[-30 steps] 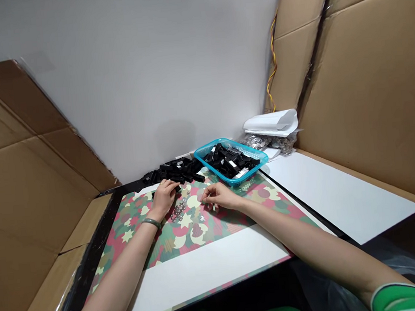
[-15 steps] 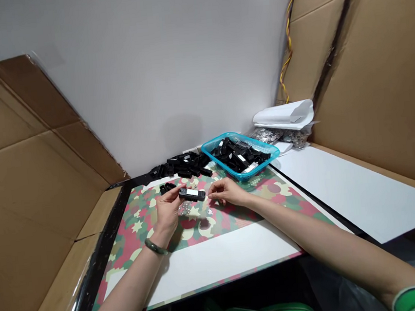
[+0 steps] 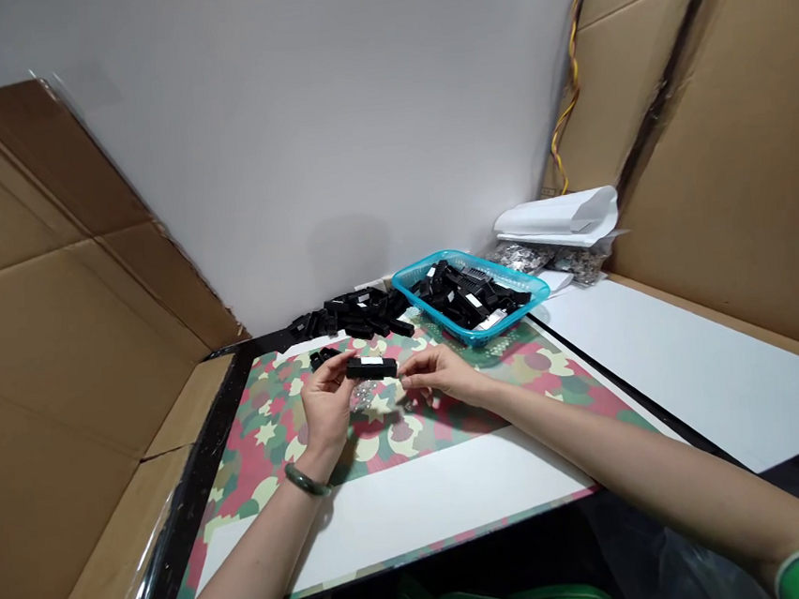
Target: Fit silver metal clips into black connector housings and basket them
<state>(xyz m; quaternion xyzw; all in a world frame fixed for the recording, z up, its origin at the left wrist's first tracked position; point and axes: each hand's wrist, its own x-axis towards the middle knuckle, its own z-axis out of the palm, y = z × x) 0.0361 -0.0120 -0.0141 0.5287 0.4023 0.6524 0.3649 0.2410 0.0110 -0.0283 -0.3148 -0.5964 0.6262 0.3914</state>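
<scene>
My left hand [image 3: 325, 399] is closed on the left end of a black rectangular plastic case [image 3: 371, 368] with a white label, held above the table. At the case's right end is my right hand [image 3: 441, 373], its thumb and fingers pinched together. Whether a tiny part sits in that pinch is too small to tell. Beneath the case, small shiny pieces [image 3: 364, 397] lie on the patterned sheet. Two or so black cases [image 3: 321, 358] rest just behind my left hand.
A blue basket [image 3: 478, 337] full of black cases stands behind my right hand. Left of it lies a heap of black cases [image 3: 351, 315]. Bags of small parts [image 3: 583, 263] sit under rolled white sheets [image 3: 558, 218]. Cardboard walls [image 3: 37, 353] flank the table.
The case has tilted, so less of its labelled face shows. My right fingertips have come closer to its right end. The whole view has shifted slightly.
</scene>
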